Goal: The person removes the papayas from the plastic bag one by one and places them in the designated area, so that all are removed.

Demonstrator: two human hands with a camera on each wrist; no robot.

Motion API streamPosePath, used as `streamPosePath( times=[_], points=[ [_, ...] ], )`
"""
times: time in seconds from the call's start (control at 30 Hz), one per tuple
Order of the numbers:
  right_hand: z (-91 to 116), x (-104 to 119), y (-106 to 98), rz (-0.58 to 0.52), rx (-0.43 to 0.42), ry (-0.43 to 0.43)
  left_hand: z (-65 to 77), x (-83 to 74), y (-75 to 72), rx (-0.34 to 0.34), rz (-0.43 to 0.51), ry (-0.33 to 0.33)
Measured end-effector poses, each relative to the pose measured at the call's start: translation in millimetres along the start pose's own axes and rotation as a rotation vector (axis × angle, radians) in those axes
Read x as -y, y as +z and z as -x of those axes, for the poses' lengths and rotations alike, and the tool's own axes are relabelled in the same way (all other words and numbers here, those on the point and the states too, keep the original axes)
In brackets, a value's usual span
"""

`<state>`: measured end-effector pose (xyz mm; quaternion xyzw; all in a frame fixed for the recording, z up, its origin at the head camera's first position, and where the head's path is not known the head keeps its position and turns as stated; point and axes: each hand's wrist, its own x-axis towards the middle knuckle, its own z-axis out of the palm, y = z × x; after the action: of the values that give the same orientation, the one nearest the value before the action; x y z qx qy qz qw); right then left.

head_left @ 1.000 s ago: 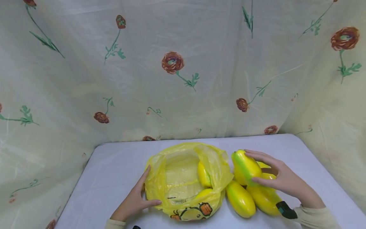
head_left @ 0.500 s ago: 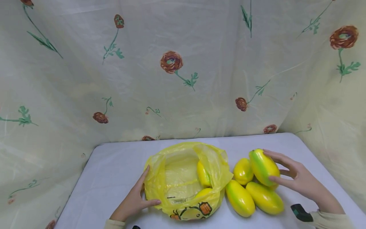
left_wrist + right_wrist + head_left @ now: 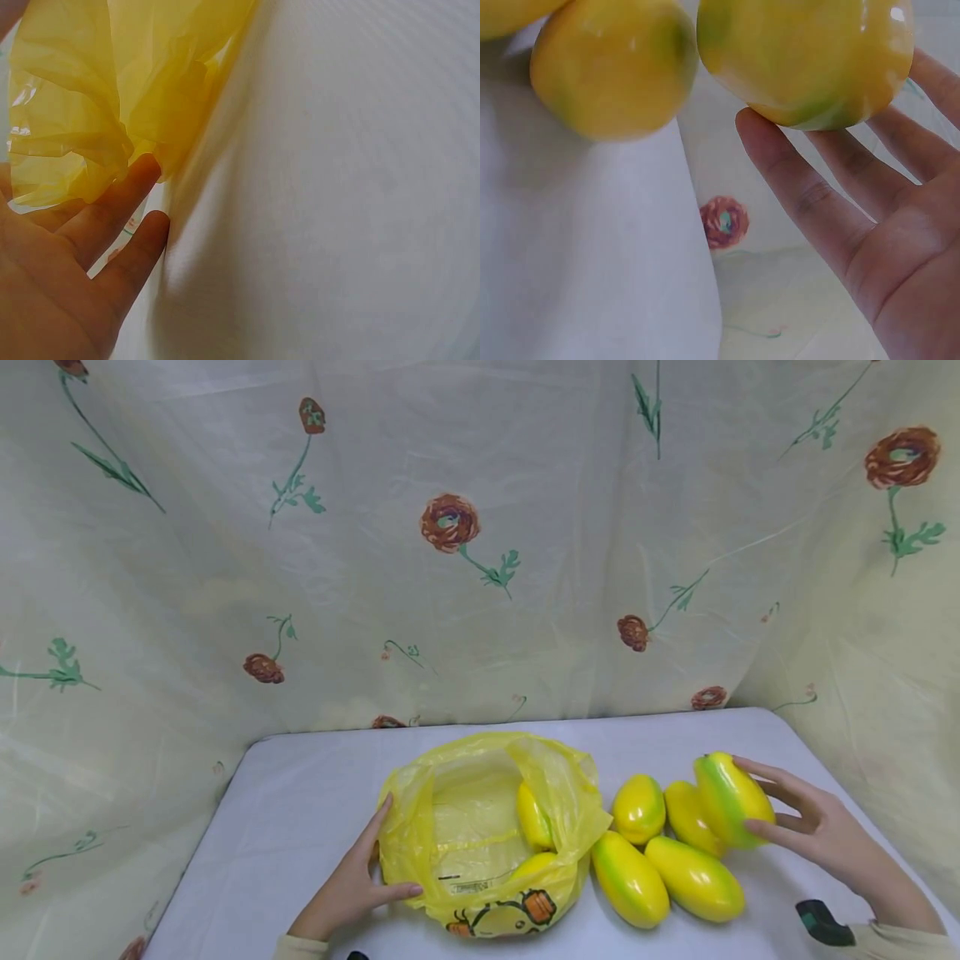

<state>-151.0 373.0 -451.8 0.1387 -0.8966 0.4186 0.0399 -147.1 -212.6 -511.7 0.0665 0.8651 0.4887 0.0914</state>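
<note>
My right hand [image 3: 813, 817] holds a glossy yellow mango [image 3: 733, 800] with a green stripe, thumb on its near side and fingers on the far side. Behind and left of it lies another mango [image 3: 692, 817], partly covered by the held one. In the right wrist view the held mango [image 3: 802, 60] rests against the fingers [image 3: 810, 199]. A yellow plastic bag [image 3: 491, 760] stands with its mouth spread, two mangoes [image 3: 534, 814] partly visible inside. Along the bag's left side lies my left hand [image 3: 352, 881], fingers spread and touching the plastic [image 3: 75, 97].
Right of the bag several mangoes lie grouped, among them a front one [image 3: 630, 881], one at its right [image 3: 696, 878] and a rear one [image 3: 639, 810]. The white-covered table [image 3: 300, 802] ends at a flower-patterned curtain [image 3: 525, 635].
My right hand has carried the mango rightward, away from the bag, uncovering the mangoes behind and below it. The left hand and the bag have stayed in place.
</note>
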Motion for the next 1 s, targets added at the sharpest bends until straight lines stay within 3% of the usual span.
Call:
streamPosePath(
  times=[0.23,0.73,1.0],
  points=[
    [4.8,-20.1,-10.4,0.08,-0.018,0.081,0.2,-1.6,-0.4,0.0,0.001,0.001],
    [11.0,-47.6,-11.4,0.034,0.087,0.294,-0.2,-0.6,-0.1,0.001,0.0,-0.008],
    [9.3,-56.2,-10.1,0.066,0.14,0.302,-1.8,1.1,0.1,0.004,0.003,-0.009]
  ],
)
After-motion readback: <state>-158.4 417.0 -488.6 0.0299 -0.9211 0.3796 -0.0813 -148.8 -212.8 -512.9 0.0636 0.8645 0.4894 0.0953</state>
